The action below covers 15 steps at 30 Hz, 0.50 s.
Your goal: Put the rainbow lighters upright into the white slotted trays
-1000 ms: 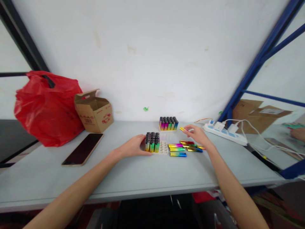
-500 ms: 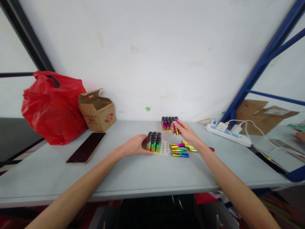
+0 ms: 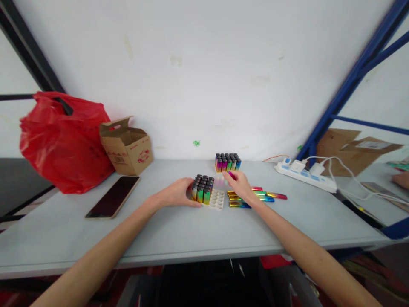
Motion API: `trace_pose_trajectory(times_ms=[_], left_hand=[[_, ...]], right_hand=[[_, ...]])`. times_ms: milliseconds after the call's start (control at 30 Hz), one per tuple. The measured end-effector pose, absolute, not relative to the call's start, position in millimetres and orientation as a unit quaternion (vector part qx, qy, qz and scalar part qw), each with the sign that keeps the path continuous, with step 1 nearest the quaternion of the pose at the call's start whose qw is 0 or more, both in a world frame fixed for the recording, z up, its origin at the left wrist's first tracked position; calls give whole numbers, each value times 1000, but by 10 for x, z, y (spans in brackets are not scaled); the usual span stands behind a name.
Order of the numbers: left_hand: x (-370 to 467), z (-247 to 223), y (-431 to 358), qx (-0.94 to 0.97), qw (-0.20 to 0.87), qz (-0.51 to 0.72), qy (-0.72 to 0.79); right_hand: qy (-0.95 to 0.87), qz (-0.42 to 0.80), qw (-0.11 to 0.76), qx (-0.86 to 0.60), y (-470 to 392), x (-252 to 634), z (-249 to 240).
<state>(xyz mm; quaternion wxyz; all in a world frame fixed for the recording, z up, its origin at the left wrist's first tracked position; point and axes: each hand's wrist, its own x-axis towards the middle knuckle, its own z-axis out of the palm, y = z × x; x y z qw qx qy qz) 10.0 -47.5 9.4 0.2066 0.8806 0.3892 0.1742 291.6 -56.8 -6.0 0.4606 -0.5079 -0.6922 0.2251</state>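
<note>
- My left hand (image 3: 179, 194) lies on the grey table (image 3: 198, 234), fingers curled against the left side of the white tray (image 3: 214, 198); grip steadying, not lifting
- Tray part filled: upright rainbow lighters (image 3: 202, 189) with black tops stand in its left rows; the empty round holes show on its right side
- My right hand (image 3: 240, 185) hovers just right of the tray, thumb and fingers pinched on one lighter (image 3: 230, 174) with a magenta end; it sits above the tray's far right corner, tilted
- Loose lighters (image 3: 255, 197) lie flat on the table just beyond and right of that hand, side by side
- Dark phone (image 3: 113, 197) lies face up at left, well apart from the tray
- Farther back: a second full tray of lighters (image 3: 227, 163) near the wall; white power strip (image 3: 303, 175) with plugs at right
- At far left, open cardboard box (image 3: 126, 147) beside a red plastic bag (image 3: 60, 138); touching, as far as I can tell
</note>
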Motion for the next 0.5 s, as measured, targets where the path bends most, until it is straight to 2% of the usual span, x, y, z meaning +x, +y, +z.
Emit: trace_pose_trajectory(times_ms=[200,400,500], left_hand=[[169,65,-485,887,194,194,371],[182,102,-503,893,216,199,341],[178,99,-501,891,213,192,352]], right_hand=[[-695,174,467,-518,-555,2900,-56],[-713,268,443,-473,-577,2934,-76],[-760,238,419,-436,-578,2949,-75]])
